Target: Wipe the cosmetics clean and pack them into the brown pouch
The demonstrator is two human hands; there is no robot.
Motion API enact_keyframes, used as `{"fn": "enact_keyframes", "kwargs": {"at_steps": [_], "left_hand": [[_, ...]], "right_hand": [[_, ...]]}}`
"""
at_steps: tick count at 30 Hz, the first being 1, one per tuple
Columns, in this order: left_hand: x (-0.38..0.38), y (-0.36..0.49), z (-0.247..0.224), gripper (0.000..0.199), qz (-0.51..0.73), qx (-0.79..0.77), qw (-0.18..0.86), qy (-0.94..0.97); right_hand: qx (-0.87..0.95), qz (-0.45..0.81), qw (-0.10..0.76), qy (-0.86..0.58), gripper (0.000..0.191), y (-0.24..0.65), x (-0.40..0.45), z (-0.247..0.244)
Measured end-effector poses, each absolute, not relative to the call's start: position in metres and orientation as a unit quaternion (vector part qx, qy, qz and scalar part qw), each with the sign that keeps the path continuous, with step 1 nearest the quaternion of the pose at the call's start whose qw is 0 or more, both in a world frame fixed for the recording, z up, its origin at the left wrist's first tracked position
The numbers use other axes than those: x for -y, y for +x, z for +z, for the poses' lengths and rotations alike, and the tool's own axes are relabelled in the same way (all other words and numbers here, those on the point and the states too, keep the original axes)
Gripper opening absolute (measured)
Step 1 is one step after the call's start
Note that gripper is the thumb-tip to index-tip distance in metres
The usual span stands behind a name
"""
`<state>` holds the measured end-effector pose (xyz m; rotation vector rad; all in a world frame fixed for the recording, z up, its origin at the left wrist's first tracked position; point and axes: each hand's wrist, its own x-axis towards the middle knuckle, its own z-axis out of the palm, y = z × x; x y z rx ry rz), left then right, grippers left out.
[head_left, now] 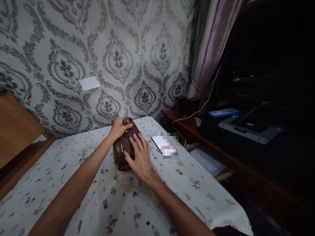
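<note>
A dark brown leather-like bag point(120, 156) with metal zips and a top handle rests on the patterned white cloth point(88, 183). At its far end, my left hand point(119, 128) is closed round the bag near the handle, thumb lying across the top. My right hand point(139, 156) lies with spread fingers against the bag's right side and top, its thumb near the zip. Whether the zip is open cannot be made out. To the right of the bag a phone point(162, 146) with a lit, partly blurred screen lies on the cloth.
Patterned wallpaper with a white switch plate point(89, 83) stands behind. On the right are a dark red cabinet point(180, 122), a white cable point(190, 117), an open drawer point(209, 162) and a blue-edged item point(224, 112). A wooden board point(18, 127) stands at the left.
</note>
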<state>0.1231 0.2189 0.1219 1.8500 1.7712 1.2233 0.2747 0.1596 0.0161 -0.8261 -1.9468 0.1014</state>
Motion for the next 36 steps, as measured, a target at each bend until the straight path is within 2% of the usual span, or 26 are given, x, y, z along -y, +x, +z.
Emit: {"fn": "enact_keyframes", "kwargs": {"at_steps": [11,16,23,36], "left_hand": [[-0.207,0.108,0.135,0.034,0.438,-0.573,0.23,0.654],[-0.187,0.081,0.144,0.028,0.389,-0.599,0.183,0.675],[-0.182,0.072,0.125,0.024,0.353,-0.646,0.083,0.672],[-0.186,0.076,0.115,0.025,0.388,-0.65,0.111,0.643]], "right_hand": [[0.808,0.037,0.482,-0.337,0.054,0.276,-0.161,0.015],[0.819,0.013,0.474,-0.322,0.047,0.275,-0.155,0.017],[0.831,-0.003,0.469,-0.3,0.043,0.272,-0.153,0.011],[0.839,-0.005,0.456,-0.298,0.04,0.275,-0.155,0.012]]}}
